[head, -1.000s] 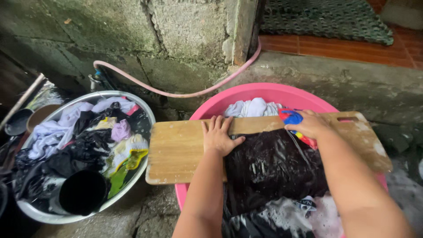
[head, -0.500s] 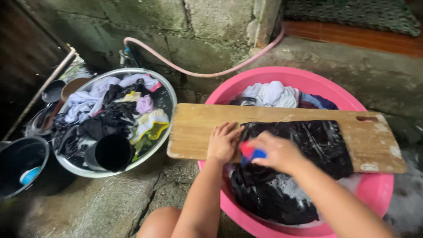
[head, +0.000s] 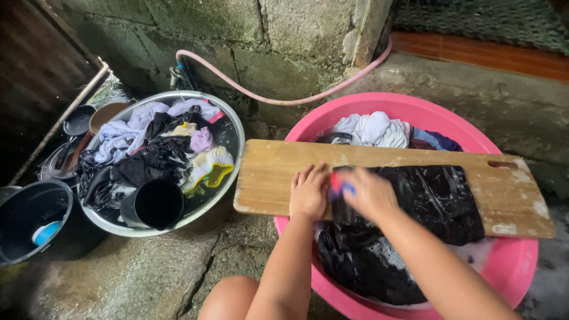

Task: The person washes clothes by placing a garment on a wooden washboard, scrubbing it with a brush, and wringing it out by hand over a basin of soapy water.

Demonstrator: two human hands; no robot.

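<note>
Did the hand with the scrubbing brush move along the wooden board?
Yes. The right hand with the brush slid from near the wooden board's handle-hole end toward the left hand, nearly touching it.

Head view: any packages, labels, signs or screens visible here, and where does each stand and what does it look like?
None: no package, label, sign or screen shows.
Nearest candidate: the small red and blue scrubbing brush in the right hand, blurred, over the soapy black garment on the long wooden washboard; no label can be told on it.
</note>
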